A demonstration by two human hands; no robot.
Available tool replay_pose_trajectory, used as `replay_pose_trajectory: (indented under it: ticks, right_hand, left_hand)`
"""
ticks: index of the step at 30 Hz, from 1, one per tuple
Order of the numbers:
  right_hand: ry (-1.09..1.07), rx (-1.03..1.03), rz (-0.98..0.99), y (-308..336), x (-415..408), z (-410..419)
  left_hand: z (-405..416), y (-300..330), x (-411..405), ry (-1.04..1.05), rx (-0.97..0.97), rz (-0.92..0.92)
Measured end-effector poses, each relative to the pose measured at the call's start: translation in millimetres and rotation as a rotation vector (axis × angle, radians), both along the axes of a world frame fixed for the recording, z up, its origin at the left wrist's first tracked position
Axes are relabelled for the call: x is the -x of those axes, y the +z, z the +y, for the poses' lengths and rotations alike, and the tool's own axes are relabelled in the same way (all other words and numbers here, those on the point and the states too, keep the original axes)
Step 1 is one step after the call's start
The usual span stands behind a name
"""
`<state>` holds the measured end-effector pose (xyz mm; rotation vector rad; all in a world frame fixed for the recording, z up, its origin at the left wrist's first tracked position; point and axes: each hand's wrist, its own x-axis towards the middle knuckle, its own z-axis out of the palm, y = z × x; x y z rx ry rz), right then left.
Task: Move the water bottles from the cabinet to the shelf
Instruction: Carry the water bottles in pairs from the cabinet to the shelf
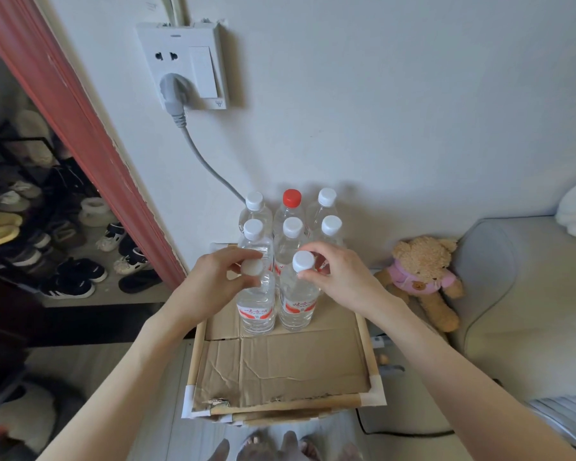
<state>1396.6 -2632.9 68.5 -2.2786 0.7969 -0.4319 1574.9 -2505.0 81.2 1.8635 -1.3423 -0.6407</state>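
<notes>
The left hand (218, 277) pinches the cap of the front left bottle (256, 302), fingers curled around its top; the right hand (338, 274) grips the neck just under the white cap of the front right bottle (296, 299); both bottles stand upright, side by side, on the cardboard sheet (280, 364) that covers the top of the shelf (368, 341). Behind them six more bottles stand in two rows against the wall; the one in the middle of the back row has a red cap (292, 197). A grey plug (172, 94) sits in the wall socket above; a teddy bear (423, 274) leans beside the shelf, on the right; shoes (77, 281) lie on the left.
</notes>
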Motion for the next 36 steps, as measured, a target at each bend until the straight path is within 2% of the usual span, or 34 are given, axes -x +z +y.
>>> replay_pose_trajectory:
  ticks: [5, 7, 11, 14, 17, 21, 25, 36]
  right_hand:
    - [-0.074, -0.009, -0.078, -12, 1, 4]
    - [-0.109, -0.024, -0.119, -21, 3, 8]
    - [-0.184, -0.245, -0.272, -50, 13, 26]
    - [-0.183, -0.425, -0.237, -74, 22, 38]
    - [-0.222, -0.556, -0.196, -97, 22, 44]
    - [-0.316, -0.578, -0.142, -113, 16, 42]
    - [-0.31, -0.65, -0.177, -120, 11, 43]
    - [-0.362, -0.709, -0.339, -131, 0, 47]
  left_hand:
    - [4, -11, 12, 0.091, 0.075, -0.013]
    - [8, -18, 16, 0.159, 0.113, 0.042]
    - [19, -39, 25, 0.24, 0.142, 0.207]
    - [30, -67, 33, 0.311, 0.112, 0.315]
    - [35, -92, 41, 0.364, 0.057, 0.339]
    - [33, -115, 44, 0.424, -0.022, 0.379]
    - [27, -127, 51, 0.485, -0.058, 0.515]
    - [14, -132, 60, 0.572, -0.019, 0.474]
